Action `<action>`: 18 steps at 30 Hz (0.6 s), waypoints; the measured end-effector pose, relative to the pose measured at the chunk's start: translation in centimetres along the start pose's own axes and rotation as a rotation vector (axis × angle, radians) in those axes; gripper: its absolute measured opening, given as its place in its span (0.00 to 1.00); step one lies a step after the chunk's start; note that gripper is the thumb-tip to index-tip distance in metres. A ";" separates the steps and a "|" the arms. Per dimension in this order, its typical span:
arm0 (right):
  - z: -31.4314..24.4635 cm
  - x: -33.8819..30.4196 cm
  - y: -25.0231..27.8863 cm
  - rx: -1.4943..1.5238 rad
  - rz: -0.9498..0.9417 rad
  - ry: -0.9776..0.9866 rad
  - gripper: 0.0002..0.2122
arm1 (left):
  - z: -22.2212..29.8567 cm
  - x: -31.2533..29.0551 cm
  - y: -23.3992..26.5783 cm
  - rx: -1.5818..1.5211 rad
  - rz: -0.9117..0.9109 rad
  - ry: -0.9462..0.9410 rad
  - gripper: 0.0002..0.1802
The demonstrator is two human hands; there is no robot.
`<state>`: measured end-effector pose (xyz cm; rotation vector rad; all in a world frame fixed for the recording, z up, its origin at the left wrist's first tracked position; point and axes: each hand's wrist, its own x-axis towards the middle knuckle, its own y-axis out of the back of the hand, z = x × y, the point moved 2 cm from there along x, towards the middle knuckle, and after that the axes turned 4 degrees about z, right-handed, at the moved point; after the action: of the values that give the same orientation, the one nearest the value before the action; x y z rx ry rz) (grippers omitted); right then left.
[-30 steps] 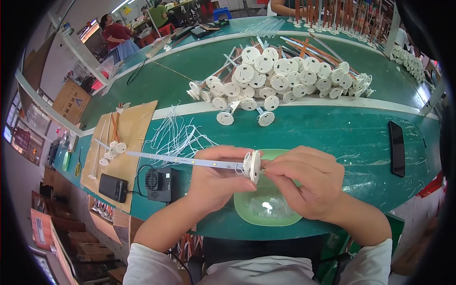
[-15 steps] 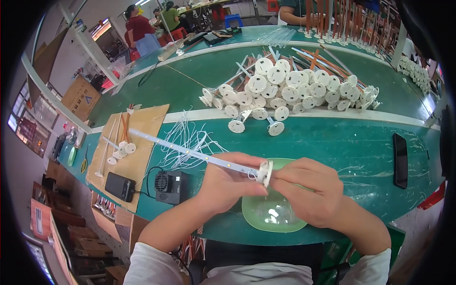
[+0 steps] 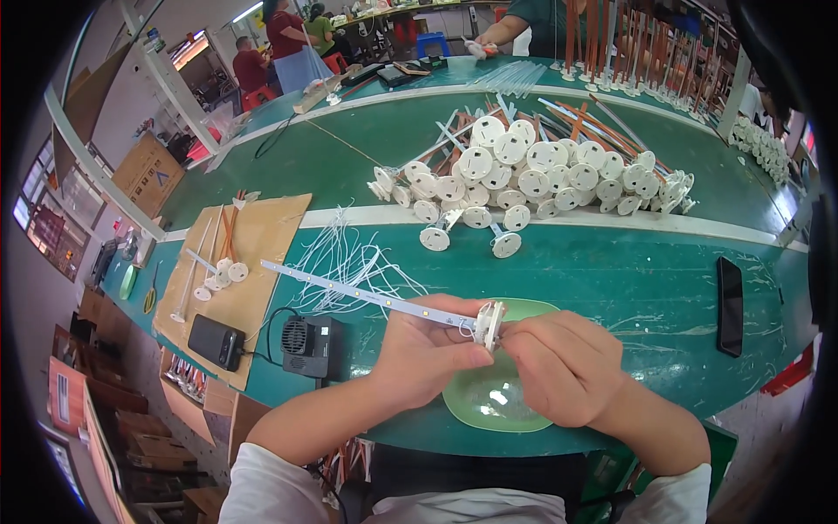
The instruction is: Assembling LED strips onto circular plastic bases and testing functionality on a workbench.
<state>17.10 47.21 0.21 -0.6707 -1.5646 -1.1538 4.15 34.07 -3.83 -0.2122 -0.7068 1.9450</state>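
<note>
Hands (image 3: 428,349) (image 3: 563,362) above green bowl (image 3: 489,402), fingers gripping white-capped light strip (image 3: 375,297)

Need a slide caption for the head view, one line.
Both hands, left hand and right hand, hold a white disc-ended light strip above a green bowl.

White short sleeves are worn, ending above the elbows; both forearms are left bare, and nothing is worn on the left hand (image 3: 425,349) or right hand (image 3: 566,364).
</note>
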 end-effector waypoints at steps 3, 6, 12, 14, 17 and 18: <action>-0.5 -0.1 -0.1 -0.018 0.031 -0.007 0.07 | -0.1 -0.3 -0.3 -0.011 0.033 -0.003 0.27; -0.3 -0.6 -0.3 -0.059 0.029 0.041 0.17 | -0.2 -0.4 -0.5 0.021 0.014 0.009 0.26; 0.2 0.1 -0.8 0.067 -0.012 -0.111 0.10 | 1.7 0.6 -0.4 0.277 0.084 0.000 0.28; 0.5 0.5 -0.8 0.118 -0.026 -0.164 0.12 | 4.5 1.4 -1.2 0.371 0.098 -0.013 0.26; 0.8 1.3 1.3 0.238 -0.274 -0.234 0.15 | 10.0 2.4 -0.9 0.632 0.150 -0.045 0.22; 1.2 1.3 1.8 0.283 -0.496 -0.248 0.16 | 12.3 2.5 0.2 0.762 0.191 -0.081 0.20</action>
<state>17.80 48.79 2.06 -0.2448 -2.1358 -1.1977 -2.60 31.46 6.41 0.2794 0.0433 2.2723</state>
